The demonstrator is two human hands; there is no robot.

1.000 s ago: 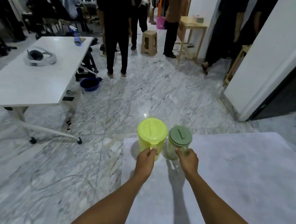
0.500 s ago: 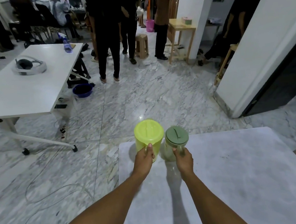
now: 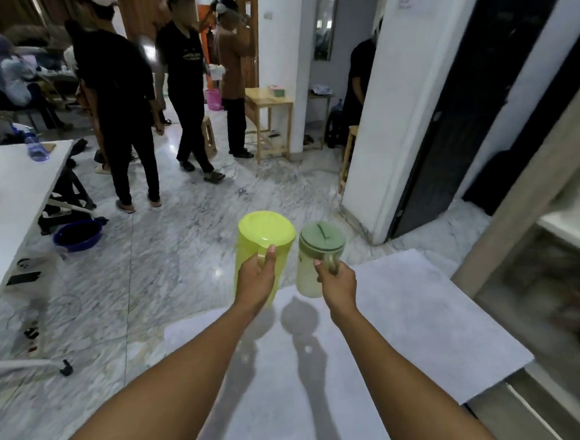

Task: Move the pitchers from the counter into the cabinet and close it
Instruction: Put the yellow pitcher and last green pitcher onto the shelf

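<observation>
My left hand (image 3: 256, 280) grips the handle of a bright yellow-green pitcher (image 3: 264, 242) with a matching lid. My right hand (image 3: 337, 281) grips the handle of a smaller clear pitcher (image 3: 315, 257) with a dull green lid. Both pitchers hang in the air above the far edge of the pale grey counter (image 3: 408, 314), and their shadows fall on it. An open cabinet (image 3: 557, 235) with a wooden frame and white shelves stands at the right edge, blurred.
A white table (image 3: 9, 205) with a blue bottle (image 3: 35, 148) stands at the left, a blue basin (image 3: 78, 235) on the marble floor beside it. Several people stand farther back near a wooden side table (image 3: 268, 101). A white wall and dark doorway (image 3: 446, 123) rise at right.
Both pitchers have been lifted off the counter and now hang above its far edge. My view has swung up and to the right, bringing the open cabinet into sight.
</observation>
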